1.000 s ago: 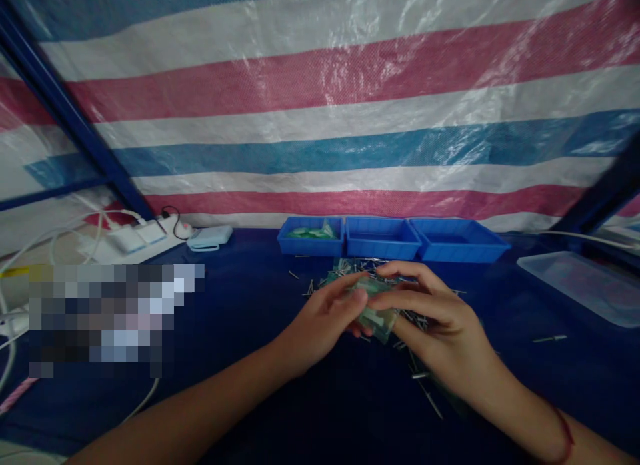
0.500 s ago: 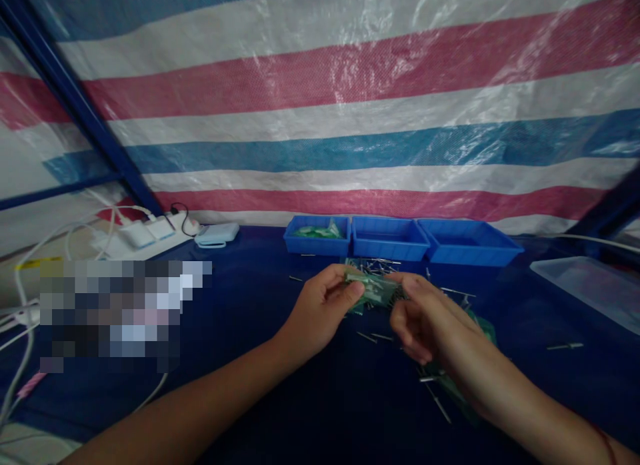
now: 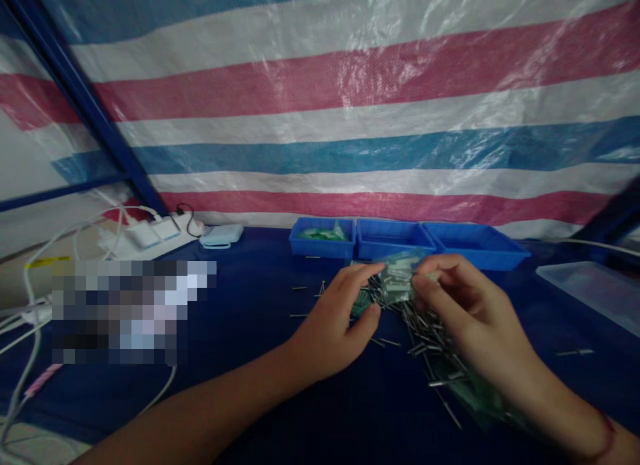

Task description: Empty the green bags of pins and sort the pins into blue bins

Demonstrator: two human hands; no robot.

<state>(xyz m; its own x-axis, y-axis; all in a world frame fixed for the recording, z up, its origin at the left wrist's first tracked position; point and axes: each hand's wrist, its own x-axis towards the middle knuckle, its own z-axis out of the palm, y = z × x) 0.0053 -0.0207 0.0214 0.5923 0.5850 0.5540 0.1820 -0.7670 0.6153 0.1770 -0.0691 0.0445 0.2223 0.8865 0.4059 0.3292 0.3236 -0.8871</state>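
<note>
My right hand (image 3: pixel 463 305) pinches the right side of a small clear-green plastic bag (image 3: pixel 399 278) with short metal pieces inside. To its left is my left hand (image 3: pixel 345 318), thumb and fingers spread apart, its fingertips close to the bag's left edge. Beneath and between the hands lies a loose pile of metal rivets (image 3: pixel 425 332) on the dark blue table (image 3: pixel 250 285). More green plastic (image 3: pixel 475 392) lies partly under my right forearm. Another bit of green film shows behind my left fingers.
Three blue bins (image 3: pixel 323 246) stand in a row at the back; the left one holds green bags. A clear plastic lid (image 3: pixel 590 295) lies at the right. At the left are a white power strip (image 3: pixel 155 235), cables, a light blue device (image 3: pixel 221 236) and a blurred-out area.
My left hand has opened and let go of the bag. My right hand has taken hold of it and lifted it slightly to the right, uncovering more of the rivet pile.
</note>
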